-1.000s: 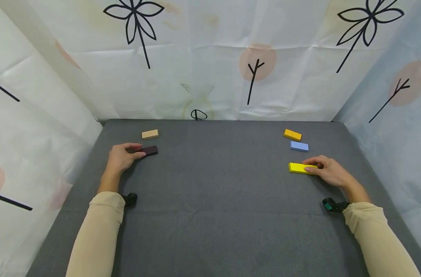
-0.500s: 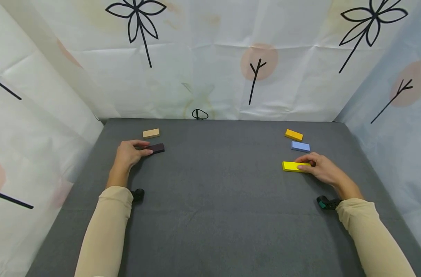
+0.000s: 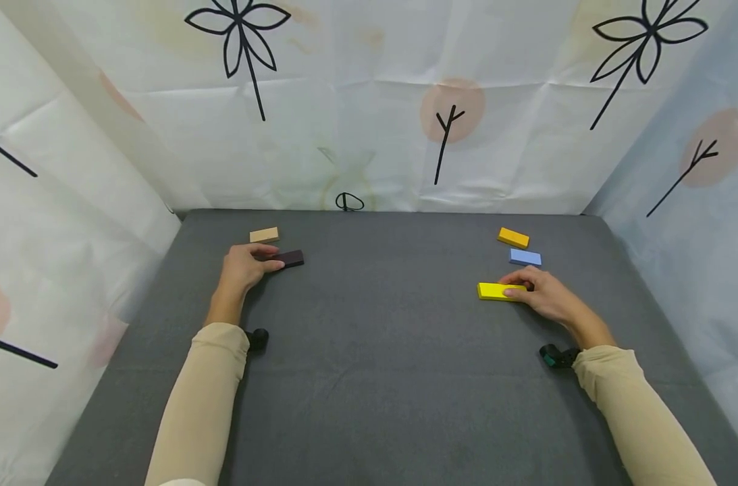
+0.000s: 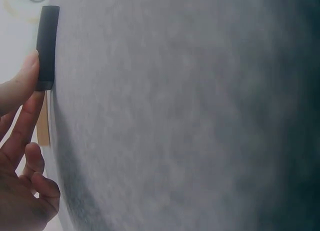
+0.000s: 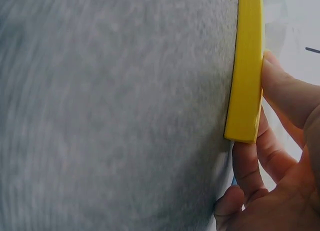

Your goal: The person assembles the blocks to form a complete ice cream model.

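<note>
My left hand [image 3: 245, 268] pinches a dark, nearly black block [image 3: 292, 258] by its left end, thumb on the near side. In the left wrist view the dark block [image 4: 48, 46] stretches away from the thumb, low over the grey cloth. On the right side, my right hand [image 3: 545, 293] grips a bright yellow block [image 3: 493, 291] between thumb and fingers, its left half sticking out toward the middle. The right wrist view has the yellow block [image 5: 246, 71] with the thumb against one face and fingers behind its end.
Beyond the left hand lies a tan wooden block [image 3: 264, 235]. Behind the right hand are a blue block [image 3: 524, 257] and an orange-yellow block [image 3: 514, 237]. Grey cloth [image 3: 369, 378] covers the table, and white printed curtains [image 3: 369, 121] rise at its back and sides.
The left hand has moved right with the dark block, and the right hand has moved left with the yellow block. The gap between them has narrowed; the other blocks stay put.
</note>
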`<action>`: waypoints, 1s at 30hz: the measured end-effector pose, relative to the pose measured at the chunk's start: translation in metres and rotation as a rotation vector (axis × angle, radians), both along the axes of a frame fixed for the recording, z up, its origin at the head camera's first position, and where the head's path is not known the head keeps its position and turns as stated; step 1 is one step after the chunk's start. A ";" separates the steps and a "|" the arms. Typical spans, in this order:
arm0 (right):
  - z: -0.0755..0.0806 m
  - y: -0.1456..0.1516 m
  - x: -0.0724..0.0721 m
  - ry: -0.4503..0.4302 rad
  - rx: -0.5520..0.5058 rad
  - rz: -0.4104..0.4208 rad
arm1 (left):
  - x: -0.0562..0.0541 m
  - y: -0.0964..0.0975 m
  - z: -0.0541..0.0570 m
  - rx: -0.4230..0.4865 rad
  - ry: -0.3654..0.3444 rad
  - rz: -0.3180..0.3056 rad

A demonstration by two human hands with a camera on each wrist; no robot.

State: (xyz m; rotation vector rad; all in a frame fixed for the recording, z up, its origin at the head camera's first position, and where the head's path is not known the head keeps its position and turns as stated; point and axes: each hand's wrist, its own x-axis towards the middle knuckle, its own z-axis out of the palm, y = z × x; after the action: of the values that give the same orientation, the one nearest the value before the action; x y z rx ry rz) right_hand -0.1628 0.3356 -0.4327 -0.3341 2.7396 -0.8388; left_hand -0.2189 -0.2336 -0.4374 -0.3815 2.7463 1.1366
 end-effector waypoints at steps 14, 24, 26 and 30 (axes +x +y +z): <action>-0.006 -0.018 -0.003 -0.001 -0.043 0.009 | -0.011 0.026 -0.005 0.048 0.023 -0.026; -0.007 -0.030 -0.007 0.046 -0.075 0.030 | -0.017 0.046 -0.006 0.079 0.040 -0.051; -0.007 -0.033 -0.008 0.058 -0.084 0.039 | -0.018 0.050 -0.006 0.078 0.042 -0.056; -0.006 -0.038 -0.008 0.058 -0.083 0.040 | -0.021 0.060 -0.007 0.074 0.038 -0.065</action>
State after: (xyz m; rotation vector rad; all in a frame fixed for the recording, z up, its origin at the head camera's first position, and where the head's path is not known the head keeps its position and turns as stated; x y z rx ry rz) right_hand -0.1712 0.2971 -0.4392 -0.4350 2.7459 -0.9490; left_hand -0.2402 -0.1740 -0.4445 -0.2618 2.7178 1.2374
